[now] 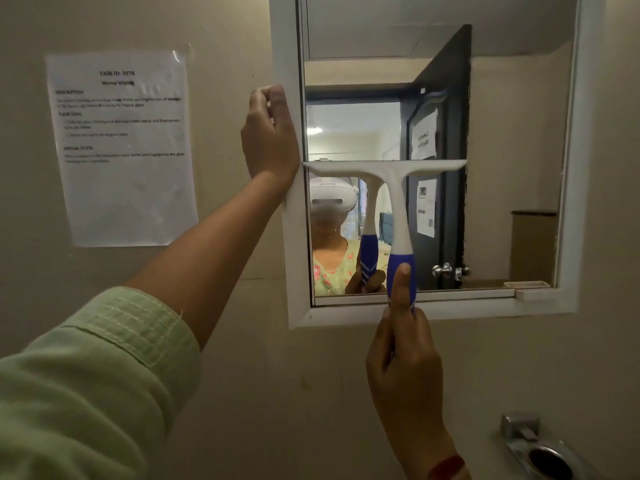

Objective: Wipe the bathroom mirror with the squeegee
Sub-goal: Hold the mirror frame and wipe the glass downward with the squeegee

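Note:
The bathroom mirror (502, 133) hangs on the beige wall in a white frame (287, 46). A squeegee (394, 188) with a white T-shaped head and blue grip lies against the glass, its blade level across the left half at mid height. My right hand (405, 368) is shut around the blue grip below the frame's bottom edge, thumb stretched up along the handle. My left hand (268, 133) rests against the frame's left edge, fingers curled, holding nothing. The glass reflects a person with a headset and an open dark door.
A printed task sheet (121, 147) is taped to the wall left of the mirror. A chrome wall fitting (540, 452) juts out at the lower right. A small ledge runs along the mirror's bottom right corner (535, 292).

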A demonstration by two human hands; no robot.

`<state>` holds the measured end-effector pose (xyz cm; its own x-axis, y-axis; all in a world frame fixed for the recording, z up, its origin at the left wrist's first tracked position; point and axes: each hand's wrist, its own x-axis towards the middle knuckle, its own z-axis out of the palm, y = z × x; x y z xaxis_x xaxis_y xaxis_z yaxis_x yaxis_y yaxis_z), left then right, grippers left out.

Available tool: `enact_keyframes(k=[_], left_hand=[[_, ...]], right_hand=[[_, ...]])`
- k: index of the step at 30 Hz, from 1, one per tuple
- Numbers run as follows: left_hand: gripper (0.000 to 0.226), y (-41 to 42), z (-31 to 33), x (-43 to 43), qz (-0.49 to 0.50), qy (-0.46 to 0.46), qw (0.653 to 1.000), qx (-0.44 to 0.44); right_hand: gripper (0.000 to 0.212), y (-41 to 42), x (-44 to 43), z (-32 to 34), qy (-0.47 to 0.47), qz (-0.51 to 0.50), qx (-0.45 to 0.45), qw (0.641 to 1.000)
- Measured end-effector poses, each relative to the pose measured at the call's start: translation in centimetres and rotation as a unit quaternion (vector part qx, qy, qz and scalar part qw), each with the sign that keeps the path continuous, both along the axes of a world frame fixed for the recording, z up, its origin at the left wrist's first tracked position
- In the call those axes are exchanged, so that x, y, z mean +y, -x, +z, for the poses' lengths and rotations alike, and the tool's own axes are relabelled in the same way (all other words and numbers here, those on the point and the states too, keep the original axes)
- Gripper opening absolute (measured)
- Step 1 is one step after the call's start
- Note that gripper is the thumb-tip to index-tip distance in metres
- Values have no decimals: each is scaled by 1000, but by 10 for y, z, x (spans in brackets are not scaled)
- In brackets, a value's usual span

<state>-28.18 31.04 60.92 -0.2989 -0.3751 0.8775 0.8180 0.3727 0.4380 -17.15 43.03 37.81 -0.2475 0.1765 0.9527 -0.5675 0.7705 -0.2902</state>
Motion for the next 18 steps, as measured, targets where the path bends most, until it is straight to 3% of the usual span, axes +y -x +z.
enact_keyframes(k=[18], left_hand=[[36,2,1,0,23,5,1000,6]], right_hand=[[65,-30,-2,-45,5,0,-78,997]])
